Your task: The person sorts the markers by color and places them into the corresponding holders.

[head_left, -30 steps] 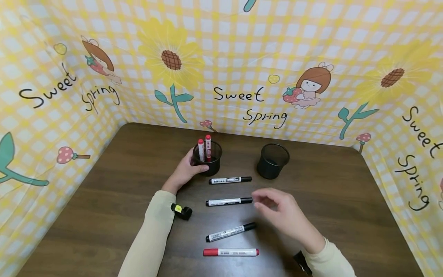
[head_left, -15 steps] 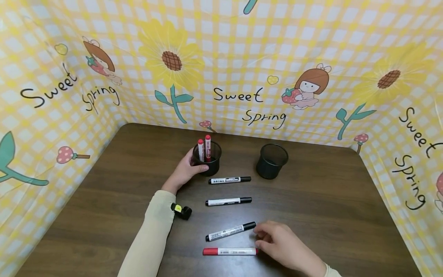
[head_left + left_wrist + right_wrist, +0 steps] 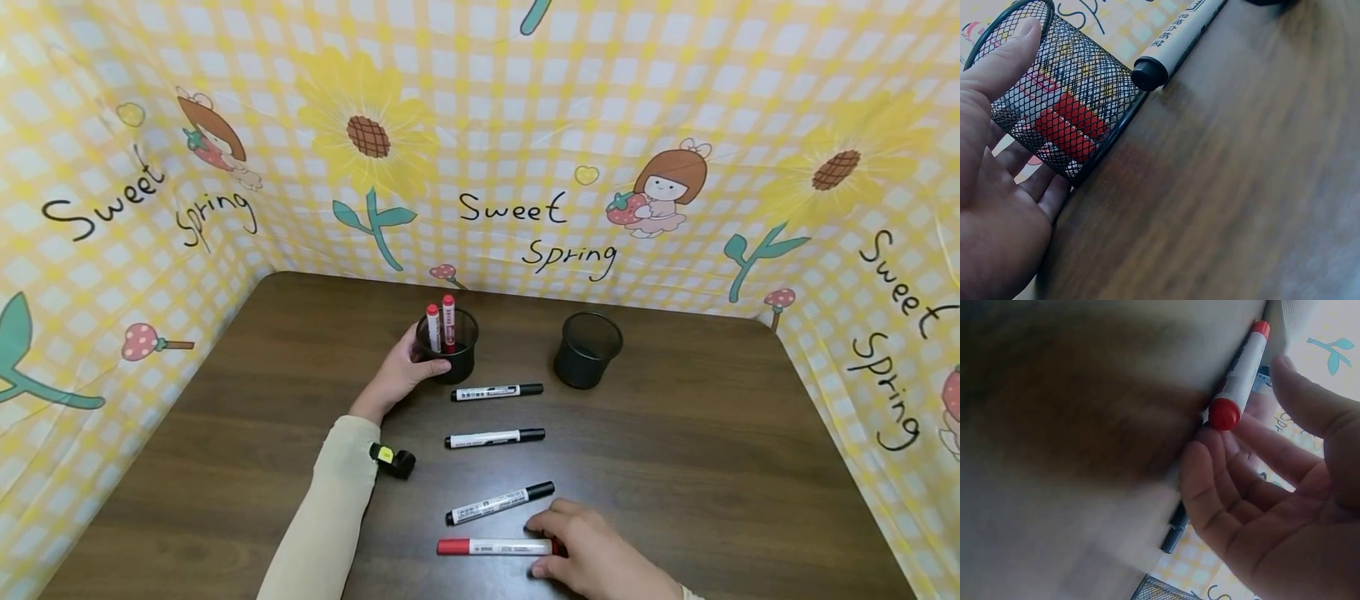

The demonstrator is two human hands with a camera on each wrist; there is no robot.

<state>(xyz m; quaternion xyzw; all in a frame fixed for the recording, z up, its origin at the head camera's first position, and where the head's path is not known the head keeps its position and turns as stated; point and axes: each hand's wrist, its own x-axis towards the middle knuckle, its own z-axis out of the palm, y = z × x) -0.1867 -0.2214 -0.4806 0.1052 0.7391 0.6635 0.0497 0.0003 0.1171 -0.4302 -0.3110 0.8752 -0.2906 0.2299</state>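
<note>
My left hand (image 3: 397, 379) holds a black mesh pen cup (image 3: 459, 367), thumb on the near side and fingers round the back. Two red markers (image 3: 448, 321) stand in it; their red ends show through the mesh in the left wrist view. At the front, my right hand (image 3: 588, 550) is at the right end of a red marker (image 3: 491, 547) lying on the table. In the right wrist view, thumb and fingers stand apart on either side of that marker (image 3: 1244, 378), without a visible pinch. Just beyond it lies a slanted black marker (image 3: 498, 503).
Two more black markers, an upper one (image 3: 497, 392) and a lower one (image 3: 495, 438), lie across the middle of the brown table (image 3: 720, 450). A second mesh pen cup (image 3: 587, 358) stands at the back right. Patterned yellow cloth (image 3: 510, 108) walls the back and sides.
My right hand has come down toward the front, from beside the middle black marker to the red marker's right end. My left hand has stayed on the pen cup.
</note>
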